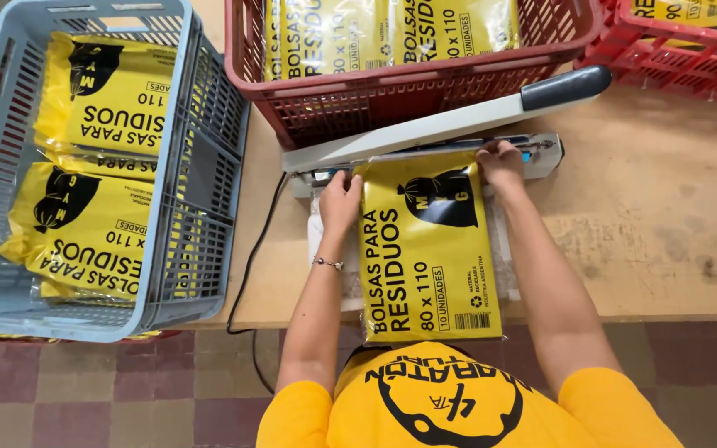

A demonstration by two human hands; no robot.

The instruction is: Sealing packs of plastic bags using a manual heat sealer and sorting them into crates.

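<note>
Wooden table — yellow packet between both hands, at sealer.

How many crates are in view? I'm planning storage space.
3: a grey crate at left, a red crate behind the sealer, another red one at top right, partly cut off.

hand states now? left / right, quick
Left hand: closed on the top left corner of the yellow packet, at the heat sealer.
Right hand: closed on the packet's top right corner.
</note>
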